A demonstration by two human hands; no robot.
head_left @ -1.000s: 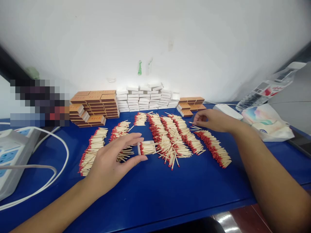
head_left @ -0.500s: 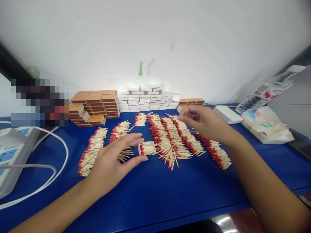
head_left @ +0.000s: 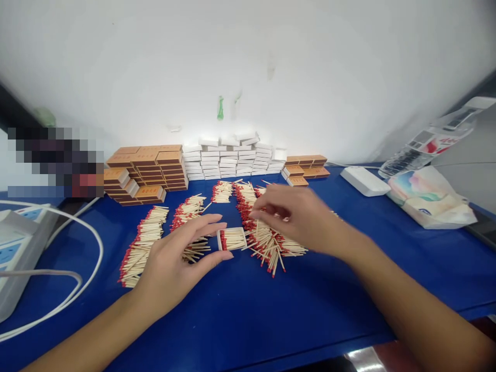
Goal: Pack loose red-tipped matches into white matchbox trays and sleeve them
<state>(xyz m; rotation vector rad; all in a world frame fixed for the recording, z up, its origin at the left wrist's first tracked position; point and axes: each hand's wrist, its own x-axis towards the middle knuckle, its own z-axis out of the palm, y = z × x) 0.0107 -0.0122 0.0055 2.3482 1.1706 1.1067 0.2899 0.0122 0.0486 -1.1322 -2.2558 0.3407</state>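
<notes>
A small white matchbox tray (head_left: pixel 245 238) lies on the blue table, filled with red-tipped matches (head_left: pixel 233 239). My left hand (head_left: pixel 182 250) holds it at its left end, thumb at the near side and fingers at the far side. To the right, my right hand (head_left: pixel 294 214) hovers over the loose match piles (head_left: pixel 271 243), slightly blurred. Its thumb and fingers are pinched together; what they hold, if anything, I cannot make out. Part of the right-hand match piles is hidden behind this hand. More matches (head_left: pixel 145 240) lie in rows left of and behind my left hand.
Stacks of orange matchboxes (head_left: pixel 145 168) and white trays (head_left: pixel 228 160) stand along the wall, with more orange boxes (head_left: pixel 306 168) to their right. At right are a white device (head_left: pixel 365 181), a tissue pack (head_left: pixel 430 199) and a plastic bottle (head_left: pixel 426 142). A power strip (head_left: pixel 23 253) with cables sits left.
My right hand has moved left from the far right match rows to above the piles nearer the tray. My left hand stays around the tray. The tray's matches look fuller and neater.
</notes>
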